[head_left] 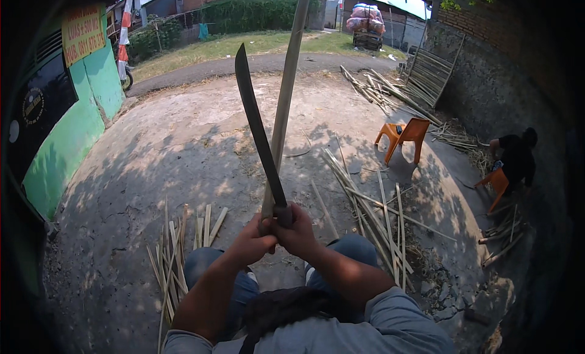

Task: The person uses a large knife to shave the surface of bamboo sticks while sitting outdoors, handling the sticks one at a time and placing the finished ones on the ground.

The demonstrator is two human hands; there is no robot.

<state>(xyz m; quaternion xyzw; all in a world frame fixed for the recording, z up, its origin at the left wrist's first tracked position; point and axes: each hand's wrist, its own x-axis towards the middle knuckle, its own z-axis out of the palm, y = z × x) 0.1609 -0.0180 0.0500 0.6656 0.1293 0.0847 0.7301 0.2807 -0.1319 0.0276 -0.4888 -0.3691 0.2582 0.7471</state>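
Note:
My left hand point(248, 243) is closed round the lower end of a long bamboo strip point(284, 104), which stands nearly upright and runs out of the top of the view. Closed on the handle of a machete is my right hand point(298, 233). The dark machete blade point(258, 125) points up and leans left, crossing in front of the strip low down. Both hands meet in front of my knees, thumbs close together. Whether the blade's edge touches the strip is unclear.
Split bamboo strips lie by my left leg point(164, 265) and right leg point(381, 223). Beyond stand an orange plastic chair point(403, 138), more bamboo poles point(390, 92) and a bamboo rack point(434, 70). At far right a person point(518, 156) in black sits on an orange chair. A green wall point(61, 153) rises left.

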